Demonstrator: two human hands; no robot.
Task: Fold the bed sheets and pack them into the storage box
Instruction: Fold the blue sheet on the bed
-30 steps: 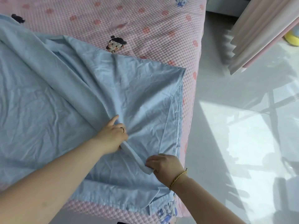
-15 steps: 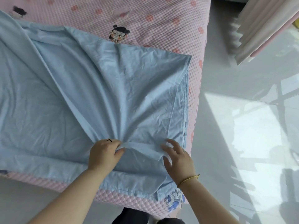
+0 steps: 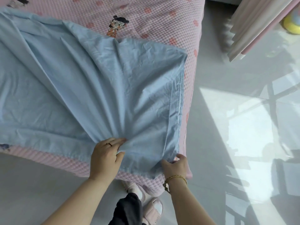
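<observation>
Legible text, numbers, brands: none can be read. Bed cover (image 3: 162,21), pink, upper centre of the frame: printed cartoon figure (image 3: 117,25), carries no lettering. Slipper (image 3: 153,210), bottom centre: any marking on the strap is too blurred to read.

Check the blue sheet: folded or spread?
Partly folded: the blue sheet shows doubled layers along its right edge, but lies rumpled on the pink bed cover. The left hand grips gathered pleats; the right hand pinches its corner.

- blue sheet (image 3: 81,88) runs off left edge
- right hand (image 3: 176,168) fingers partly hidden behind sheet corner
- yellow object (image 3: 292,25) cut by right edge, unidentifiable
</observation>
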